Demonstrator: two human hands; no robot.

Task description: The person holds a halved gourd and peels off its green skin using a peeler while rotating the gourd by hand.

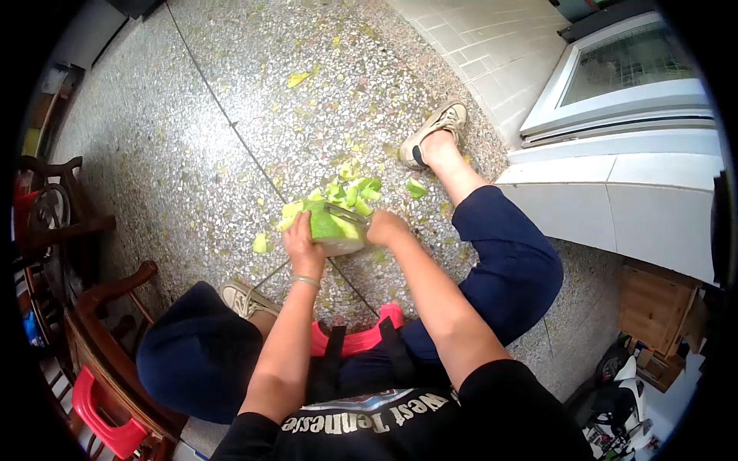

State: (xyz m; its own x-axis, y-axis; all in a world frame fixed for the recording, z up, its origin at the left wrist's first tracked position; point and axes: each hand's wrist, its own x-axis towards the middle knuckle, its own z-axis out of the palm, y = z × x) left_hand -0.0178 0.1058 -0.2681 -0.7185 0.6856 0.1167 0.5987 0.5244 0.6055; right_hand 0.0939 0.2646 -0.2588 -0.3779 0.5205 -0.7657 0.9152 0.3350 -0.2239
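A piece of large green-skinned melon [326, 226], perhaps winter melon, is in front of me, low between my legs. Its rind is bright green on top, with a paler band and whitish flesh towards me. My left hand [302, 243] grips its left side, fingers curled over the edge. In my right hand [387, 229] is a peeler [347, 214], its metal blade lying across the upper right of the melon. The fingers around its handle are partly hidden. Green peelings [355, 192] are heaped just beyond the melon, and a loose piece [260, 243] lies to its left.
Speckled terrazzo floor [223, 138] surrounds me, with scattered scraps such as a yellow-green one [297, 79] farther off. My shoe [434, 132] stands ahead on the right. Wooden chairs [108, 307] line the left, a white-framed window [623, 77] the right. Beneath me is a pink stool [357, 340].
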